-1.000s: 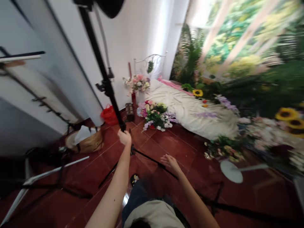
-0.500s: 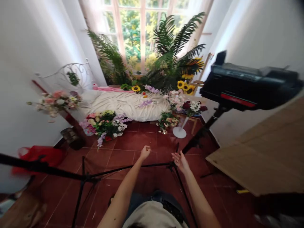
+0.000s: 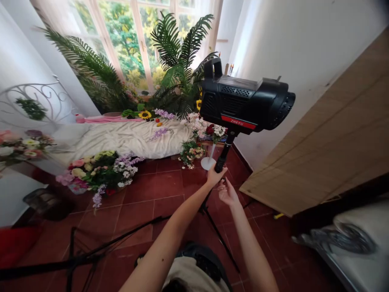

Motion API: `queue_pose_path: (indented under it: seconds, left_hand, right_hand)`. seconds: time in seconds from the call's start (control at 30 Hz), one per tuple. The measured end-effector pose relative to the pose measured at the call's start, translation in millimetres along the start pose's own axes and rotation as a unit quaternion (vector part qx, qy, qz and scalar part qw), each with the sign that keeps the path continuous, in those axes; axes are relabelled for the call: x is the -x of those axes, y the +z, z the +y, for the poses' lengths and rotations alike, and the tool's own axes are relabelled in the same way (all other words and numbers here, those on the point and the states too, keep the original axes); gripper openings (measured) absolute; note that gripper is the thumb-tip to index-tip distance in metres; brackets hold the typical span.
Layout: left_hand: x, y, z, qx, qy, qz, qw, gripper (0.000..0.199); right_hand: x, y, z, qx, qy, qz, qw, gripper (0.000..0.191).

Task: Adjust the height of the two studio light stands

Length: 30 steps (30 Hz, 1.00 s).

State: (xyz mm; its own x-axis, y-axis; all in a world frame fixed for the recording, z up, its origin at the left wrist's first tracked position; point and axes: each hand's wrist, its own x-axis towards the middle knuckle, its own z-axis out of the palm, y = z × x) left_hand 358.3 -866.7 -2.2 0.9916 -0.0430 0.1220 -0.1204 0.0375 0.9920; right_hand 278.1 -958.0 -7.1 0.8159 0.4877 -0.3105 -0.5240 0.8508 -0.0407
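Note:
A black studio light (image 3: 240, 101) with a red label strip is mounted on top of a black light stand (image 3: 224, 156). My left hand (image 3: 215, 177) is wrapped around the stand's pole, below the lamp. Close beside it on the right, my right hand (image 3: 227, 193) has its fingers curled together against the pole. Whatever lies between those fingertips is too small to make out. Legs of the stand spread over the floor below my hands.
A bed with a cream cover (image 3: 121, 138) lies under the window, with flower arrangements (image 3: 100, 170) before it. Palm fronds (image 3: 179, 52) rise behind. A second black stand (image 3: 73, 257) crosses the lower left. A tan panel (image 3: 304, 162) leans at right.
My view has turned right. My left hand, earlier a loose fist in the air, now grips the light stand's pole. My right hand, earlier open, has closed beside it.

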Motion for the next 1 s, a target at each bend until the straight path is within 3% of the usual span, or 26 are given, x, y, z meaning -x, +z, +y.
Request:
queue_pose_path:
  seconds: [0.07, 0.2, 0.4, 0.77, 0.83, 0.87, 0.93, 1.0]
  left_hand:
    - [-4.4, 5.2, -2.0, -0.019, 0.003, 0.015, 1.0, 0.038]
    - [-3.1, 2.4, -6.4, 0.004, 0.008, -0.016, 1.0, 0.04]
    - [-2.7, -0.1, -14.0, 0.011, 0.018, -0.035, 0.999, 0.038]
    - [-8.1, 1.3, -19.6, 0.023, -0.001, -0.045, 0.999, 0.037]
    - [-7.6, 1.0, -17.7, 0.024, -0.008, -0.049, 0.998, 0.038]
    - [-7.3, 0.9, -16.8, 0.023, -0.01, -0.05, 0.998, 0.039]
    - [-6.2, 1.1, -15.2, 0.023, -0.009, -0.048, 0.999, 0.04]
    - [-4.6, 2.0, -13.5, 0.033, -0.007, -0.043, 0.999, 0.041]
  right_hand:
    - [-3.6, -3.3, -3.5, 0.024, -0.004, -0.015, 1.0, 0.023]
    - [-7.4, -8.8, -11.1, 0.057, -0.009, -0.017, 0.998, 0.018]
    - [-4.8, -3.2, -15.4, 0.057, -0.024, 0.021, 0.998, 0.018]
    - [3.3, 12.2, -18.1, 0.22, -0.064, 0.099, 0.968, 0.023]
    - [3.1, 11.7, -21.8, 0.311, -0.099, 0.122, 0.937, 0.017]
    - [3.7, 11.6, -23.4, 0.38, -0.123, 0.136, 0.907, 0.016]
    - [6.8, 12.1, -24.8, 0.537, -0.184, 0.157, 0.808, 0.015]
    - [11.6, 12.6, -22.6, 0.663, -0.27, 0.177, 0.676, 0.015]
